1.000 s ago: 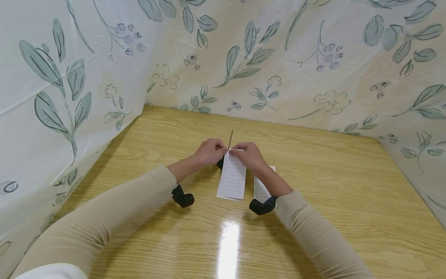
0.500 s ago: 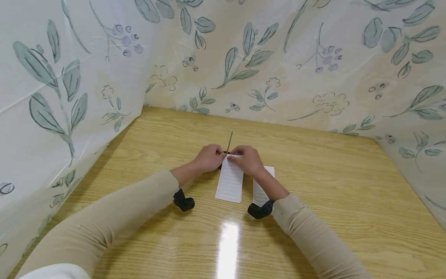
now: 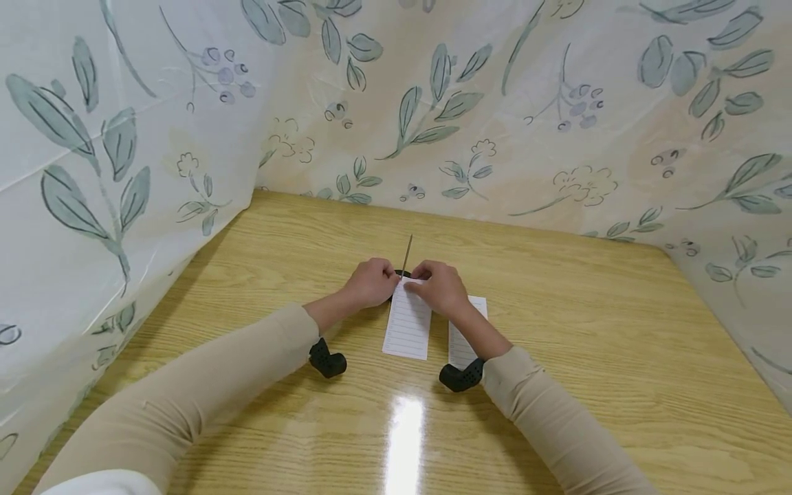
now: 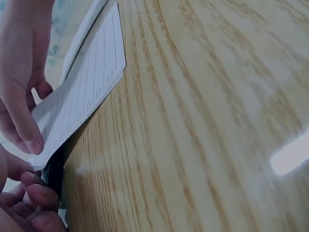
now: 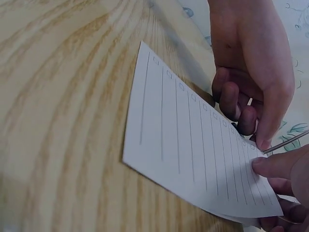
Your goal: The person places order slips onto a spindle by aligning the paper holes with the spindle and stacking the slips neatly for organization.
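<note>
A thin metal spike (image 3: 406, 254) rises from a black base (image 3: 403, 272), mostly hidden behind the hands and paper. White lined checklist sheets (image 3: 407, 326) with small boxes along one edge lie against it, their top edge right at the spike. My left hand (image 3: 371, 282) pinches the top left corner beside the spike. On the other side, my right hand (image 3: 441, 285) holds the top edge, thumb (image 5: 275, 164) above the paper and fingers beneath. In the right wrist view the sheet (image 5: 188, 145) bends upward toward the fingers.
More lined sheets (image 3: 467, 337) lie on the wooden table (image 3: 557, 309), partly under my right forearm. Black wrist mounts (image 3: 328, 359) hang below both cuffs. A leaf-patterned curtain (image 3: 526, 124) closes off the back and sides.
Both hands have come slightly down and nearer with the paper, so more of the black base shows. The lower sheet edges line up more closely than before.
</note>
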Motion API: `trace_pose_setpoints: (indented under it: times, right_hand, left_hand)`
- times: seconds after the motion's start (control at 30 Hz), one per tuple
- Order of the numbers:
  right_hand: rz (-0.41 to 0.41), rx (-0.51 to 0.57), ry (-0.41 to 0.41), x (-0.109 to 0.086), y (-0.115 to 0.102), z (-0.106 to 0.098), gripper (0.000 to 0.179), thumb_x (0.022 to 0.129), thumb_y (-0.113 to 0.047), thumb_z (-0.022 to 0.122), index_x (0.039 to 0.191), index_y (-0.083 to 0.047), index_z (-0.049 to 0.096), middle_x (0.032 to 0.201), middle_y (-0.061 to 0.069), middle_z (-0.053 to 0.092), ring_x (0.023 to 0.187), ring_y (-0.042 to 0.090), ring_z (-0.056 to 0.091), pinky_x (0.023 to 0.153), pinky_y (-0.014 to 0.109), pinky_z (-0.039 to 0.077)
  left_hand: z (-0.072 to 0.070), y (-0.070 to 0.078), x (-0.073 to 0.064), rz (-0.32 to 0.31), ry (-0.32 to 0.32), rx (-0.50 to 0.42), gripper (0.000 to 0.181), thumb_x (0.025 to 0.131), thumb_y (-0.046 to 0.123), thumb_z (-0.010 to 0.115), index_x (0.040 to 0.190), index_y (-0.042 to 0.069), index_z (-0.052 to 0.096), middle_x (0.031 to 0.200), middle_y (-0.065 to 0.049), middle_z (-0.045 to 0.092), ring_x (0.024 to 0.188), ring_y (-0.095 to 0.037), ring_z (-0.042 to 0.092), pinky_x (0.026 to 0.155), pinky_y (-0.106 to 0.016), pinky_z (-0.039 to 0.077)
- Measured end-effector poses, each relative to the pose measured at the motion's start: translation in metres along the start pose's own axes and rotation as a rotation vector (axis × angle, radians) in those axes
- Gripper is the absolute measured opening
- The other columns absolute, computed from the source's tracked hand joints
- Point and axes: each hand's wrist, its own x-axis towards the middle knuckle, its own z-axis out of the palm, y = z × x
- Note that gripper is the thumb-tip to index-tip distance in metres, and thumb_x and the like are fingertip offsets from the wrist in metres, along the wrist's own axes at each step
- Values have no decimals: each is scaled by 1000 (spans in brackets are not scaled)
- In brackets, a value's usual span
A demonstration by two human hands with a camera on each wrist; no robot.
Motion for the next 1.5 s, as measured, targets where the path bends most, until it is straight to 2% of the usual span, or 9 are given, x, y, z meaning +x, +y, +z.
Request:
trace_pose_setpoints:
  times: [0.27,0.43,0.63,0.8,0.93,1.1,1.3,1.5]
  right_hand:
    - [-20,12,31,-8,1,-2,26,88,-27,71,105,-8,68,105,10,67,92,25,62,76,37,51]
    - [-31,10,55,-14,3,-10,27,89,-26,70,107,-6,66,108,12,65,97,27,59,82,39,51]
    - [-39,-23,-2,-25,11,-24,31,90,-26,69,112,-5,65,113,13,64,102,29,57,86,42,50]
    - [-71,-94,-75,-34,20,-36,37,88,-27,71,115,-3,65,116,15,65,107,32,58,92,45,49]
    - [-110,-181,-156,-41,27,-45,45,83,-27,76,118,-2,64,119,16,65,112,34,59,96,47,47]
    - [-139,-281,-226,-53,36,-55,59,77,-29,82,124,1,61,128,20,60,122,38,53,102,50,43]
    - [-122,-378,-226,-63,45,-61,69,73,-32,85,128,1,59,135,23,53,125,40,50,104,52,41]
    - [-106,-386,-200,-67,52,-63,67,74,-32,84,128,0,59,135,20,53,124,39,51,103,53,42]
  left_hand:
    - [1,-1,-8,-12,33,39,17,98,22,54,98,6,60,88,-7,62,76,-18,56,64,-25,43]
    - [-2,-1,-17,-9,54,25,16,97,24,54,100,8,56,85,-6,58,74,-18,53,62,-26,41]
    - [-3,8,-29,11,27,-58,16,97,25,55,96,9,57,79,-5,56,69,-17,51,59,-26,39]
    - [1,16,-35,55,24,-37,16,95,25,57,96,9,59,80,-4,55,71,-17,50,61,-26,39]
    - [6,19,-35,93,9,-23,16,95,25,58,97,9,61,80,-4,55,70,-17,50,60,-25,39]
    - [14,22,-29,135,-41,-10,16,96,27,57,99,12,62,79,-4,54,66,-16,50,58,-26,40]
    - [24,29,-21,168,-107,-8,15,97,26,56,102,13,61,76,-3,56,62,-15,53,59,-26,42]
    - [31,39,-17,178,-139,-32,14,96,25,57,102,13,61,74,-2,60,58,-14,54,55,-25,41]
